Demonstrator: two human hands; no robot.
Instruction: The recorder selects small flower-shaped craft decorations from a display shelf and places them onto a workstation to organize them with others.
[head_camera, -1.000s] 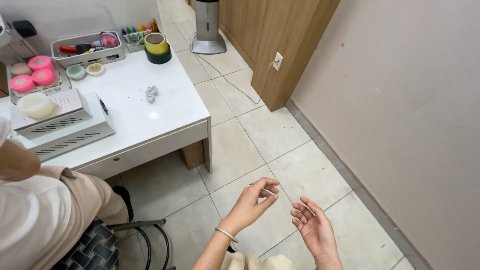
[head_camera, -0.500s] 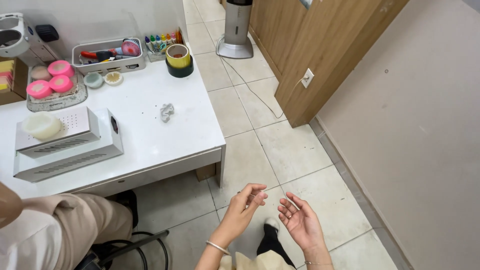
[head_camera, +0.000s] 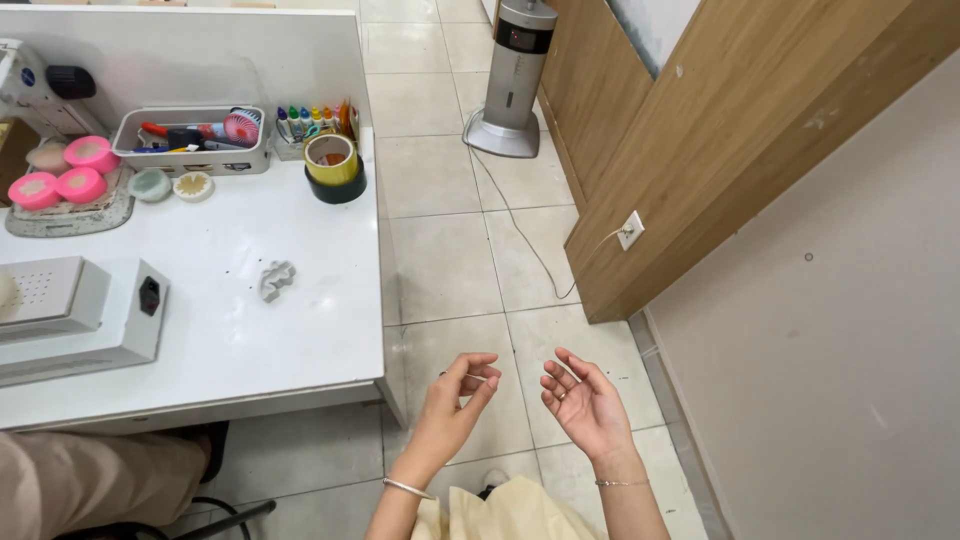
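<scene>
Now the left hand (head_camera: 452, 402) pinches a thin ring (head_camera: 478, 377) between thumb and fingertips above the tiled floor (head_camera: 450, 240), just off the white table's (head_camera: 250, 330) right edge; the right hand (head_camera: 585, 405) hovers beside it, palm up, fingers loosely spread, holding nothing.

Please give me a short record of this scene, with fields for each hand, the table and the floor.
left hand: raised over the tiled floor, fingers curled, pinching something thin, too small to identify
right hand: open, palm up, empty
wrists: thin bangle on the left, fine bracelet on the right
table: white table with a crumpled grey scrap, tape rolls, pink round tubs, a white box device
floor: tower heater with cord to wall socket
</scene>
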